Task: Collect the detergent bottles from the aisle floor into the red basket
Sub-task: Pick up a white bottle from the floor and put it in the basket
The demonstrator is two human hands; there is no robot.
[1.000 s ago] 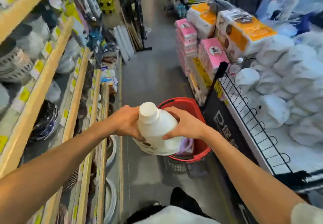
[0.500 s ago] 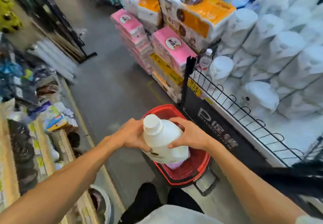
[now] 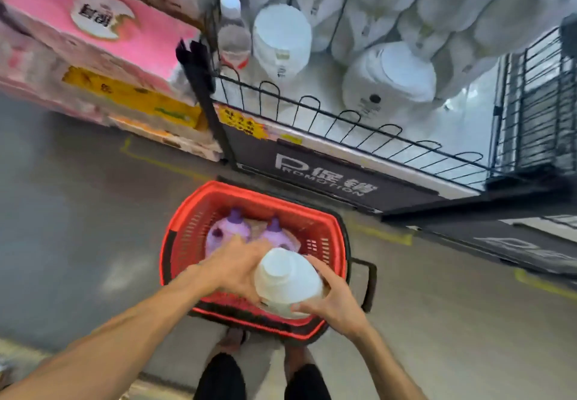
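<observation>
Two purple bottles (image 3: pixel 229 234) crowd the red basket (image 3: pixel 190 231).

A white bottle (image 3: pixel 287 281) is being held between the left grip (image 3: pixel 240 270) and right grip (image 3: pixel 335 304) at the near end of the basket (image 3: pixel 184 221), in which two purple bottles (image 3: pixel 228 232) are sitting.

- left hand (image 3: pixel 237 270), right hand (image 3: pixel 336 302): bare
- forearms (image 3: pixel 131 334): bare, uncovered to the frame edge
- legs (image 3: pixel 220 377): black legwear, garment type unclear in blur
</observation>
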